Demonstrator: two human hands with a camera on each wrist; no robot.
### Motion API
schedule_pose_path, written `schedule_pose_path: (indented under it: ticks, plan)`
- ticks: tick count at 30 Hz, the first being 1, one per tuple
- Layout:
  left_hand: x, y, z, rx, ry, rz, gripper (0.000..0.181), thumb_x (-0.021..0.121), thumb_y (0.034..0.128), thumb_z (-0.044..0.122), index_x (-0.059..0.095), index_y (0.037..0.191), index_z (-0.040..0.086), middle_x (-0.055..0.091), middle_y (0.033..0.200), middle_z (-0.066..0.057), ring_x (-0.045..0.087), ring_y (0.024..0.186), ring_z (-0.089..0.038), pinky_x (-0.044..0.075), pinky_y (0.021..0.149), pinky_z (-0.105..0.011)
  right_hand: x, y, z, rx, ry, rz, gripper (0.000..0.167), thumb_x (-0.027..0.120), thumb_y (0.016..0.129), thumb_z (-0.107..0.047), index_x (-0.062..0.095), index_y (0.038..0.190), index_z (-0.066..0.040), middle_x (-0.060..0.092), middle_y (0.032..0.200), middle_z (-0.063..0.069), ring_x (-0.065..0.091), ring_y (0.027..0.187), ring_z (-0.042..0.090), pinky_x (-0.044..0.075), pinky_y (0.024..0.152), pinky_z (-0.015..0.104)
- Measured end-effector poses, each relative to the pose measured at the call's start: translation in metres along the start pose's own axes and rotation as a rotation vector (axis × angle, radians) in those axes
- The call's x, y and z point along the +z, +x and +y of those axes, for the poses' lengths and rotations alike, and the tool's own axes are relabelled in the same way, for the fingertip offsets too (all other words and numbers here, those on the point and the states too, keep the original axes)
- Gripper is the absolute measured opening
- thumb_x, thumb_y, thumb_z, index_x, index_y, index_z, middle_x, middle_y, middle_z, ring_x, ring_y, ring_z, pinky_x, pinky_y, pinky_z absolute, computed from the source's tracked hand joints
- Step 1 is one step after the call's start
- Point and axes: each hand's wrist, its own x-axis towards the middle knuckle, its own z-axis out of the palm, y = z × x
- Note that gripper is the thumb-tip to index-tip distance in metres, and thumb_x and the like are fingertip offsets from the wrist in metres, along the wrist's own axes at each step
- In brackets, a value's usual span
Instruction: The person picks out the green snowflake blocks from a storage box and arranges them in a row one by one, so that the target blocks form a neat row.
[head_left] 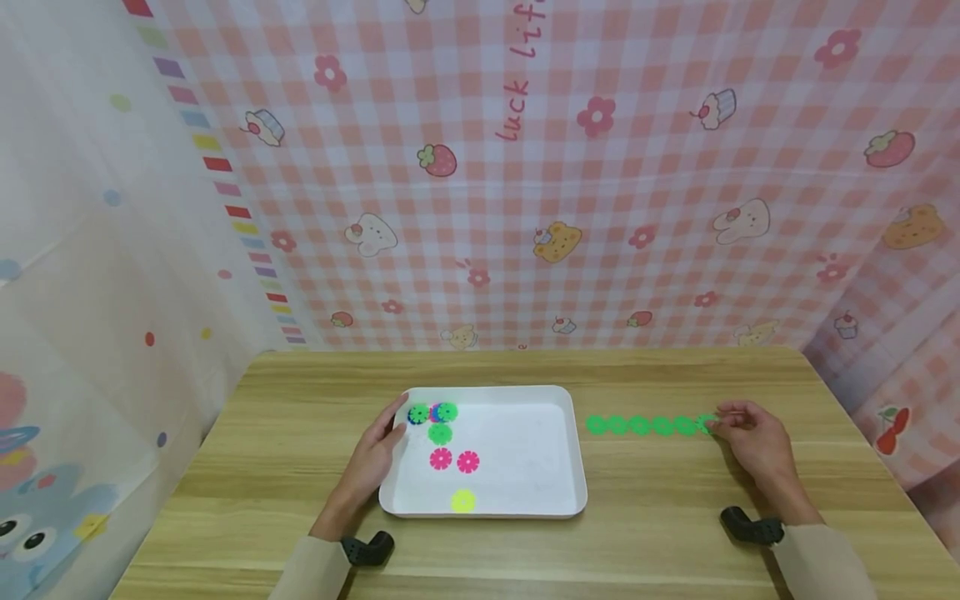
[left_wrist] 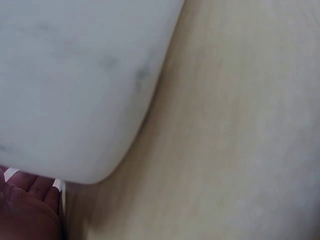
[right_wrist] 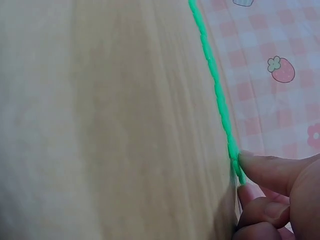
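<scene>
Right of the white rectangular tray (head_left: 517, 458), along the wood-grain tabletop (head_left: 645, 492), runs a green chain of notched plastic discs (head_left: 639, 425); the right hand (head_left: 756, 442) pinches its end, the left hand (head_left: 371, 454) grips the tray's rim. Probably light, bendy at joints: hold disc edges.

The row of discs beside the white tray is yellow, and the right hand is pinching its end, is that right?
Not quite: the row of discs beside the white tray is green, as the head view shows. The right hand is indeed pinching its end.
</scene>
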Motion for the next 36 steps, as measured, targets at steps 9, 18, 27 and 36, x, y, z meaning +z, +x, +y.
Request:
schedule_pose_path:
  ticks: [9,18,27,36]
  plan:
    - [-0.001,-0.002,0.001,0.0,0.005,0.0,0.048,0.035,0.1077,0.016,0.032,0.156,0.019,0.019,0.165,-0.005,0.01,0.153,-0.023,0.007,0.124,-0.047,-0.003,-0.002,-0.008,-0.031,0.021,-0.054,0.037,0.07,0.092,-0.018,0.06,0.121,0.003,0.063,0.085,-0.01,0.053,0.073,-0.007,0.045,0.064,0.013]
    - [-0.001,0.001,0.0,-0.014,-0.003,-0.006,0.049,0.035,0.1077,0.015,0.03,0.156,0.017,0.017,0.166,-0.006,0.008,0.153,-0.024,0.006,0.124,-0.046,0.012,-0.002,-0.05,-0.106,0.026,-0.15,0.037,0.064,0.097,-0.024,0.06,0.123,0.002,0.066,0.102,0.011,0.057,0.081,-0.002,0.046,0.065,0.019]
    - [0.0,0.0,-0.001,-0.005,-0.008,0.008,0.049,0.035,0.107,0.013,0.032,0.156,0.018,0.019,0.165,-0.006,0.011,0.153,-0.024,0.008,0.124,-0.047,0.042,0.004,-0.103,-0.181,0.079,-0.305,0.033,0.064,0.097,-0.027,0.063,0.118,-0.001,0.065,0.107,0.009,0.059,0.096,0.015,0.048,0.081,0.031]
    - [0.0,-0.001,0.001,-0.009,0.003,0.009,0.049,0.035,0.1074,0.014,0.032,0.156,0.019,0.019,0.165,-0.005,0.009,0.153,-0.023,0.007,0.124,-0.046,0.087,0.002,-0.152,-0.225,0.187,-0.529,0.024,0.066,0.095,-0.018,0.064,0.11,0.0,0.063,0.098,0.008,0.058,0.094,0.021,0.051,0.078,0.033]
